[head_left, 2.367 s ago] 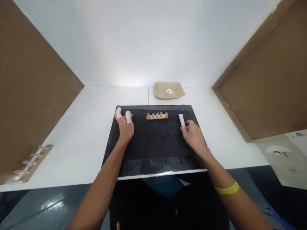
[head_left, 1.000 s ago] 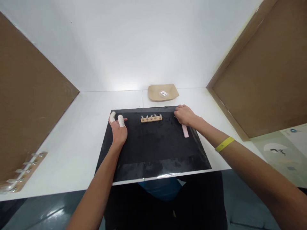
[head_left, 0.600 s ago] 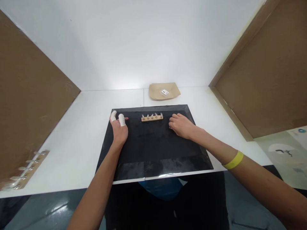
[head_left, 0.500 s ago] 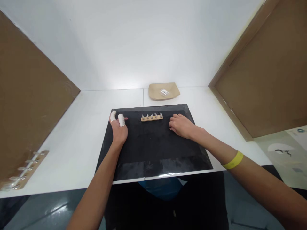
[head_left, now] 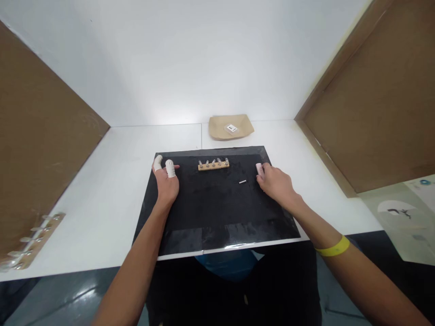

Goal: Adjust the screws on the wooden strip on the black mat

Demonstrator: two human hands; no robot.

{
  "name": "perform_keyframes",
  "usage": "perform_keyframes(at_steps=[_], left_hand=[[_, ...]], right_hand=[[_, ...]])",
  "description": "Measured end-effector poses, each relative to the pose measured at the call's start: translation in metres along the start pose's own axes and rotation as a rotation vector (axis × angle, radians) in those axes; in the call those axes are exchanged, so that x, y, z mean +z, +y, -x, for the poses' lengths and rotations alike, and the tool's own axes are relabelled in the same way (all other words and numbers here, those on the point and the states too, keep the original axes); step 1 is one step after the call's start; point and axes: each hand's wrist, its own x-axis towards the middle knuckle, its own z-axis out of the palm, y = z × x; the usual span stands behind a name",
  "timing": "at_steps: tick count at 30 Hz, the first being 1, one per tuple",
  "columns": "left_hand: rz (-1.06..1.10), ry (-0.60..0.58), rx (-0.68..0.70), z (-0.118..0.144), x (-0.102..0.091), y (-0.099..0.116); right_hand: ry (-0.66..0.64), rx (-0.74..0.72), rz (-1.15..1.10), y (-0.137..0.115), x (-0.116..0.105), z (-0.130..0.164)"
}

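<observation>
Head camera — pink bar (head_left: 259, 169) pinched between right fingers (head_left: 269, 171) — left fingers (head_left: 170, 169) spread.

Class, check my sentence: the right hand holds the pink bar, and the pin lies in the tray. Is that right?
Not quite: in the head view, the right hand holds the pink bar, but the pin lies on the mat.
</observation>
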Motion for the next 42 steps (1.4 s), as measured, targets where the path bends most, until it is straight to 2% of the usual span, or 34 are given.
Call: perform_keyframes(at_steps=[9,14,18,24,30,35,39,42], left_hand=[[-0.056,0.024,-0.024,0.001,0.001,0.004],[-0.070,0.028,-0.022,0.001,0.001,0.006],[-0.076,0.029,-0.017,0.001,0.001,0.006],[-0.085,0.020,-0.022,0.001,0.001,0.005],[-0.066,0.027,-0.021,0.002,0.002,0.007],[-0.058,0.025,-0.026,0.002,0.002,0.008],[-0.059,0.029,-0.030,0.002,0.001,0.008],[-0.063,0.027,-0.035,0.002,0.001,0.009]], right_hand=[[0.088,-0.064,-0.006,-0.002,0.001,0.004],[0.186,-0.226,-0.024,-0.012,-0.005,0.011],[0.155,-0.365,-0.061,-0.022,0.002,0.008],[0.141,-0.403,-0.081,-0.025,0.017,0.002],[0.099,-0.384,-0.123,-0.019,0.001,0.002],[0.086,-0.365,-0.173,-0.027,-0.008,-0.026],[0.026,-0.351,-0.241,-0.041,-0.001,-0.067],[-0.027,-0.398,-0.295,-0.048,0.005,-0.088]])
